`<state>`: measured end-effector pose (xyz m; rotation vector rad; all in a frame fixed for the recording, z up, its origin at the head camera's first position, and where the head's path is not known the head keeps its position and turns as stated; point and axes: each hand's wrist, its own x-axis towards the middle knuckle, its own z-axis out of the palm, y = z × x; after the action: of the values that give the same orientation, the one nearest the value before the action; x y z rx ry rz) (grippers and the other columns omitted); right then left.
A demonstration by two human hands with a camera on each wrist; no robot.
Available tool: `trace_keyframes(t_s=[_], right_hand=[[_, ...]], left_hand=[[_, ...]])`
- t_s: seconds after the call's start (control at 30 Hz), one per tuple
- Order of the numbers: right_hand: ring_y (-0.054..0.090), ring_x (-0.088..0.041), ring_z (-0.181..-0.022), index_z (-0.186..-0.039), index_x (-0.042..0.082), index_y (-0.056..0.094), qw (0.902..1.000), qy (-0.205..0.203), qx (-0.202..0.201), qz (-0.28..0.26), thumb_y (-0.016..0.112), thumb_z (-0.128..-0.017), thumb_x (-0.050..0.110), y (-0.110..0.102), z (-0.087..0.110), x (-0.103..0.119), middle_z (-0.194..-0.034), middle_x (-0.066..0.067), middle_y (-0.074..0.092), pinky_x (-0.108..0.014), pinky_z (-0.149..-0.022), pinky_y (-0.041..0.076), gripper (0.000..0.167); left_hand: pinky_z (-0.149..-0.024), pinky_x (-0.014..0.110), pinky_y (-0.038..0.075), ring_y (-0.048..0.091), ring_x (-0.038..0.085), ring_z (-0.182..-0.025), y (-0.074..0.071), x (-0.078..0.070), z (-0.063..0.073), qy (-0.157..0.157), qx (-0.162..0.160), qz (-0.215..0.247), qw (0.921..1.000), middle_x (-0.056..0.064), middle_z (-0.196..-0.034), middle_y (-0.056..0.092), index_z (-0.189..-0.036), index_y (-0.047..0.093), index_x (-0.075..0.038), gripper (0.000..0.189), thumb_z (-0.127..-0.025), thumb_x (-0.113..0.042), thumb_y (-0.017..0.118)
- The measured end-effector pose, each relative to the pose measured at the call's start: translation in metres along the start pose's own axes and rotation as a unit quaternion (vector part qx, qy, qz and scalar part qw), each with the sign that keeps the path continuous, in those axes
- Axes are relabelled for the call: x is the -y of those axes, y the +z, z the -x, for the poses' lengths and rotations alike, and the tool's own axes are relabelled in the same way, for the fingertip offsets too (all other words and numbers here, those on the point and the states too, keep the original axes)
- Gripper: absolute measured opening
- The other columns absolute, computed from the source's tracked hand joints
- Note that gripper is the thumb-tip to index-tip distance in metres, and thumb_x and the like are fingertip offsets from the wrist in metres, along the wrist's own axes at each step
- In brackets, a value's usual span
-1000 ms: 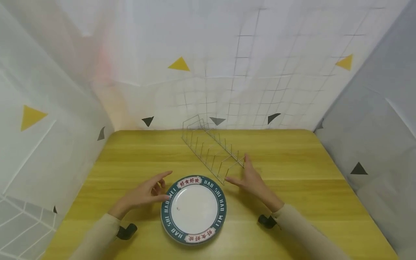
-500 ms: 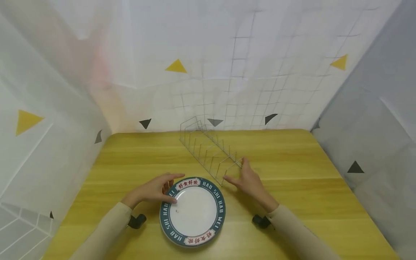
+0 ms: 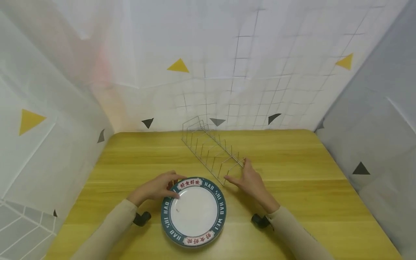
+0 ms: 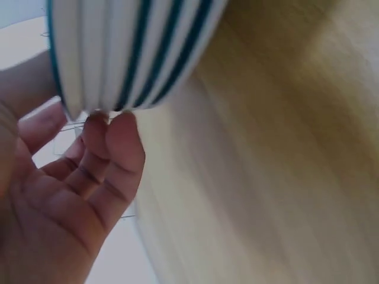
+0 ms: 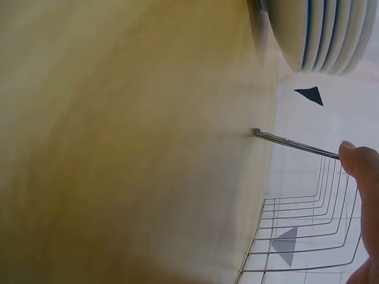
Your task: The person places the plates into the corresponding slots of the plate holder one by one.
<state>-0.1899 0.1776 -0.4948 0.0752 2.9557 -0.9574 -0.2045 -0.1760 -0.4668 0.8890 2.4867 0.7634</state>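
A stack of several white plates with teal lettered rims lies at the table's front middle. At its left edge my left hand has its thumb over the top plate's rim and curled fingers against the edge; in the left wrist view the fingertips touch the striped plate rims. Behind the stack, a thin wire dish rack runs diagonally. My right hand spans the rack's near end, holding it between thumb and fingers. The thumb meets the wire in the right wrist view, where most fingers are hidden.
The wooden table is enclosed by pale sheet walls at the back and sides. The rack's far end stands close to the back wall. A dark wrist mount sits under the right forearm, another under the left.
My left hand has moved right onto the rim of the plate stack. My right hand has stayed at the rack's near end; the rack and plates hold their places.
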Motion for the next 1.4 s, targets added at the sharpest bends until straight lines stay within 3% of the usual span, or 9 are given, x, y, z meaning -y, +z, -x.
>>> trace_keyframes(t_s=[0.2, 0.4, 0.53, 0.7, 0.83, 1.0, 1.13, 1.27, 1.4], right_hand=[[0.055, -0.054, -0.114, -0.150, -0.006, 0.012, 0.9999, -0.009, -0.003, -0.008, 0.073, -0.072, 0.068, 0.001, -0.001, 0.000, -0.142, -0.038, 0.041, -0.058, -0.092, 0.050, 0.123], [0.058, -0.053, -0.110, -0.148, -0.005, 0.015, 0.9998, -0.015, -0.006, -0.013, 0.075, -0.073, 0.065, 0.003, 0.000, 0.001, -0.140, -0.038, 0.043, -0.057, -0.089, 0.051, 0.119], [0.059, -0.052, -0.107, -0.148, -0.006, 0.015, 0.9999, -0.012, -0.003, -0.010, 0.075, -0.074, 0.063, 0.005, 0.001, 0.002, -0.139, -0.038, 0.044, -0.056, -0.087, 0.052, 0.117], [0.057, -0.053, -0.111, -0.149, -0.005, 0.014, 0.9999, -0.006, -0.008, -0.013, 0.075, -0.074, 0.062, 0.002, 0.001, 0.000, -0.141, -0.038, 0.042, -0.057, -0.089, 0.051, 0.118], [0.057, -0.053, -0.112, -0.148, -0.003, 0.015, 0.9997, -0.002, -0.014, -0.022, 0.076, -0.073, 0.062, 0.001, 0.001, 0.000, -0.141, -0.037, 0.043, -0.057, -0.090, 0.051, 0.117], [0.057, -0.051, -0.114, -0.149, -0.002, 0.014, 0.9996, 0.008, -0.009, -0.027, 0.074, -0.070, 0.069, 0.004, 0.004, -0.001, -0.142, -0.035, 0.043, -0.056, -0.090, 0.051, 0.122], [0.058, -0.051, -0.113, -0.150, -0.003, 0.014, 0.9995, 0.006, -0.009, -0.031, 0.073, -0.069, 0.072, 0.008, 0.008, 0.000, -0.142, -0.035, 0.044, -0.055, -0.088, 0.052, 0.125], [0.060, -0.049, -0.108, -0.148, -0.002, 0.016, 0.9994, 0.002, -0.014, -0.030, 0.075, -0.070, 0.068, 0.009, 0.010, 0.001, -0.139, -0.035, 0.046, -0.054, -0.085, 0.054, 0.120], [0.059, -0.049, -0.110, -0.148, -0.004, 0.017, 0.9994, -0.001, -0.019, -0.029, 0.075, -0.072, 0.066, 0.009, 0.011, 0.004, -0.140, -0.036, 0.045, -0.055, -0.086, 0.053, 0.119]], left_hand=[[-0.074, 0.023, 0.051, 0.053, 0.014, -0.090, -0.013, -0.007, 0.002, 0.009, -0.010, -0.006, 0.9999, -0.003, -0.104, 0.057, -0.134, 0.058, -0.014, 0.057, -0.081, -0.023, 0.080], [-0.080, 0.029, 0.053, 0.058, 0.016, -0.094, -0.037, -0.015, 0.009, -0.002, -0.013, 0.004, 0.9999, -0.001, -0.107, 0.063, -0.128, 0.057, -0.017, 0.049, -0.084, -0.018, 0.078], [-0.072, 0.029, 0.055, 0.060, 0.018, -0.092, -0.056, -0.021, 0.013, -0.007, -0.005, 0.042, 0.9991, 0.003, -0.108, 0.063, -0.133, 0.057, -0.021, 0.052, -0.085, -0.015, 0.076], [-0.059, 0.030, 0.057, 0.059, 0.020, -0.086, -0.074, -0.027, 0.013, 0.010, 0.006, 0.101, 0.9948, 0.010, -0.110, 0.059, -0.137, 0.057, -0.017, 0.052, -0.087, -0.013, 0.074], [-0.059, 0.029, 0.056, 0.056, 0.022, -0.085, -0.091, -0.030, 0.011, 0.011, -0.013, 0.108, 0.9941, 0.009, -0.107, 0.057, -0.135, 0.059, -0.017, 0.049, -0.088, -0.013, 0.073], [-0.058, 0.030, 0.054, 0.055, 0.024, -0.081, -0.133, -0.031, 0.009, -0.004, -0.075, 0.060, 0.9953, 0.009, -0.098, 0.059, -0.134, 0.060, -0.018, 0.047, -0.089, -0.012, 0.072], [-0.056, 0.029, 0.053, 0.054, 0.025, -0.079, -0.177, -0.033, 0.002, -0.020, -0.145, 0.017, 0.9891, 0.013, -0.099, 0.058, -0.136, 0.058, -0.015, 0.047, -0.091, -0.007, 0.068], [-0.056, 0.029, 0.052, 0.052, 0.024, -0.081, -0.216, -0.036, -0.015, -0.040, -0.228, -0.033, 0.9724, 0.015, -0.106, 0.056, -0.138, 0.056, -0.015, 0.047, -0.093, -0.008, 0.065], [-0.061, 0.028, 0.048, 0.050, 0.024, -0.085, -0.239, -0.037, -0.042, -0.054, -0.295, -0.073, 0.9512, 0.016, -0.109, 0.057, -0.141, 0.053, -0.016, 0.048, -0.094, -0.010, 0.062]])
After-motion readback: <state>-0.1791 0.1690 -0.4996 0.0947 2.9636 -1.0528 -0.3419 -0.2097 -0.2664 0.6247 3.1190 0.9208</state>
